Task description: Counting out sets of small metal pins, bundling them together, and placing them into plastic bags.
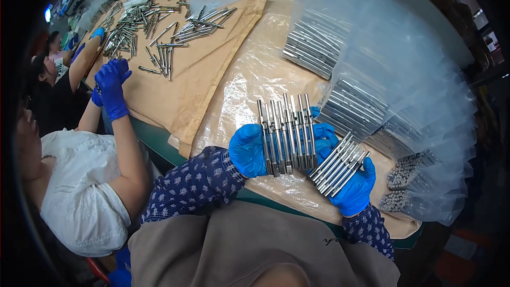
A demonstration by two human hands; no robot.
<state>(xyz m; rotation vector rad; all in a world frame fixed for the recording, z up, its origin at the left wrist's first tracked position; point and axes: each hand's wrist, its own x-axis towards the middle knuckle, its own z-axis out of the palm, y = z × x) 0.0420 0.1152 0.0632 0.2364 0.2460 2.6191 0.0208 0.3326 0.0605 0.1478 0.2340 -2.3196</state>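
Both my hands wear blue gloves and are raised over the plastic-covered table. My left hand [248, 151] grips the left side of a row of several shiny metal rods [287, 135], held side by side and nearly upright. Some blue-gloved fingers show behind that row. On my right hand [355, 187] rests a second, tilted row of shorter-looking metal rods [340, 166], with the thumb along its right side. The two rows meet or overlap at their near edges; whether they touch, I cannot tell. The fingers under the second row are hidden.
Clear plastic bags of stacked metal rods [357, 103] line the right side, with more bagged rod bundles [396, 200] near the edge. Loose rods [204, 26] lie scattered on brown paper [196, 74] at far left. A co-worker in blue gloves [110, 87] sits close on my left.
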